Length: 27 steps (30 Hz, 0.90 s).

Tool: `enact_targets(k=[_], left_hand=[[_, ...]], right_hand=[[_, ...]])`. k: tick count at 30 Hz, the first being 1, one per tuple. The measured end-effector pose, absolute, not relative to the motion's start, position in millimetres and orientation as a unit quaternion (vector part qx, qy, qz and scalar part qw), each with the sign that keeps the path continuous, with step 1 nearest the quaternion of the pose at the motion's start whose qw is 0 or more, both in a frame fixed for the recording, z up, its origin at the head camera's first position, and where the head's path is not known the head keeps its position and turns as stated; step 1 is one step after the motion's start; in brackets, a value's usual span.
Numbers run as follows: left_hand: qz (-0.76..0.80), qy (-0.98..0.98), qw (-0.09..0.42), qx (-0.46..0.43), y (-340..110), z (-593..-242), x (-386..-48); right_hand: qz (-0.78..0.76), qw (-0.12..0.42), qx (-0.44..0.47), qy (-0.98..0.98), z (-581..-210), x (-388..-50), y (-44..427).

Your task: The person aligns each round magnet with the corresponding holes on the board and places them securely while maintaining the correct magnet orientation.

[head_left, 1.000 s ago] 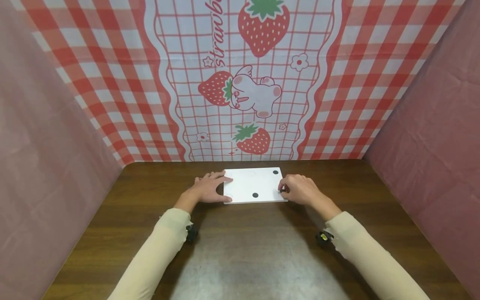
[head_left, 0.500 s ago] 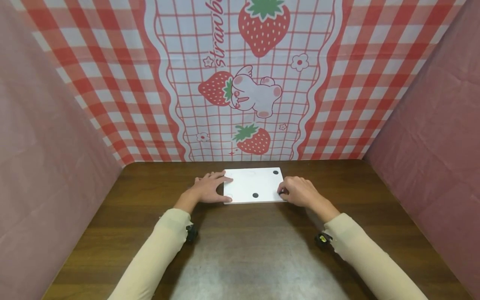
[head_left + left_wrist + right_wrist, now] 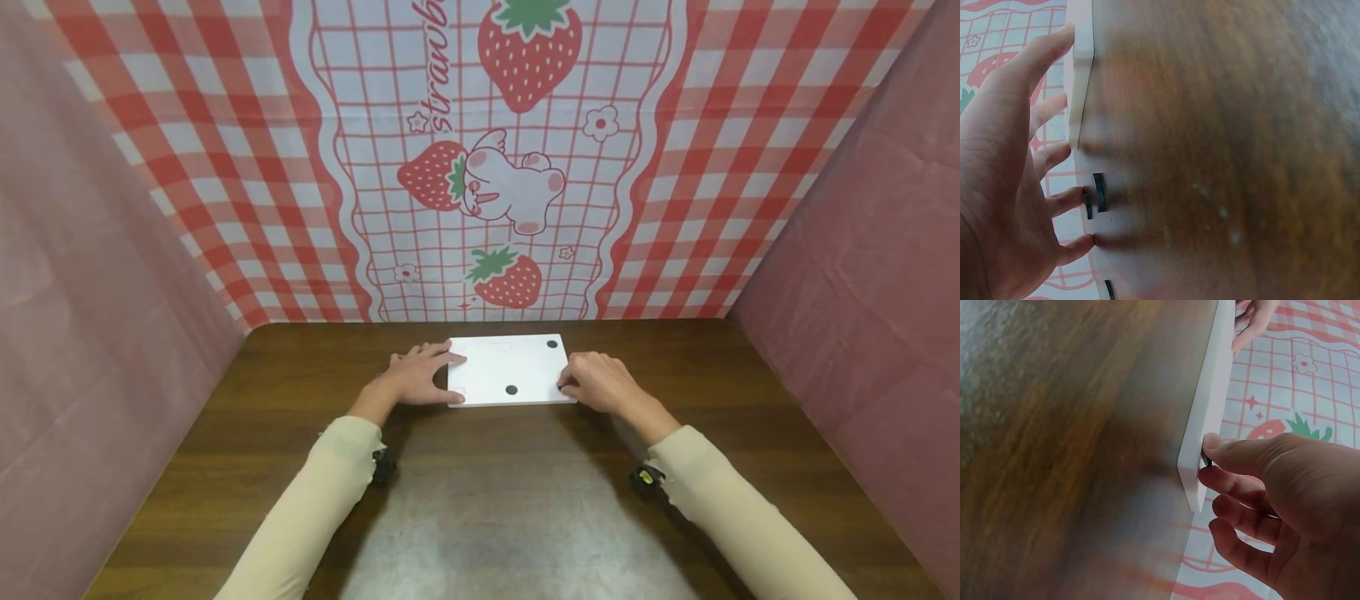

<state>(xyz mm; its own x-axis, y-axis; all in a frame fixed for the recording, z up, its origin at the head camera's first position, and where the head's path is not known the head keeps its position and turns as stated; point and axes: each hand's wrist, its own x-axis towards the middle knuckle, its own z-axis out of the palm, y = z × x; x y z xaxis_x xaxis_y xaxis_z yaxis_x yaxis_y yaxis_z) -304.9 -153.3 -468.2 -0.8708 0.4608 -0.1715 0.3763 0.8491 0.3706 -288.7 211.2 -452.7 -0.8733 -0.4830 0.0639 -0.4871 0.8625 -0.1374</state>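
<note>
A flat white slab [image 3: 487,367] lies on the wooden table. Two black round discs [image 3: 512,390] [image 3: 552,344] sit on its top, one by the near edge and one at the far right corner. My left hand [image 3: 416,377] rests across its left end, fingers spread, thumb and a fingertip on the top. At the near right corner my right hand [image 3: 600,381] pinches a small black disc [image 3: 1207,459] between thumb and index finger, against the slab's top; most of that disc is hidden. Faint outlines mark other spots on the slab.
In the left wrist view, thin black curved pieces [image 3: 1099,192] [image 3: 1109,289] lie on the table by my left fingers. A strawberry-patterned cloth [image 3: 480,275] hangs behind the table [image 3: 480,500]. Pink cloths [image 3: 847,250] [image 3: 112,292] close off both sides.
The fingers of my right hand have shifted slightly at the near right corner, and less of the black disc shows between them. My left hand has stayed in place.
</note>
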Motion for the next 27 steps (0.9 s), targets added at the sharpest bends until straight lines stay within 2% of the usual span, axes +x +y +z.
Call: enact_targets(k=[27], left_hand=[[0.167,0.952,0.131,0.220,-152.3,-465.5,-303.1]], right_hand=[[0.083,0.015,0.242,-0.967,-455.4,-289.3,212.0]])
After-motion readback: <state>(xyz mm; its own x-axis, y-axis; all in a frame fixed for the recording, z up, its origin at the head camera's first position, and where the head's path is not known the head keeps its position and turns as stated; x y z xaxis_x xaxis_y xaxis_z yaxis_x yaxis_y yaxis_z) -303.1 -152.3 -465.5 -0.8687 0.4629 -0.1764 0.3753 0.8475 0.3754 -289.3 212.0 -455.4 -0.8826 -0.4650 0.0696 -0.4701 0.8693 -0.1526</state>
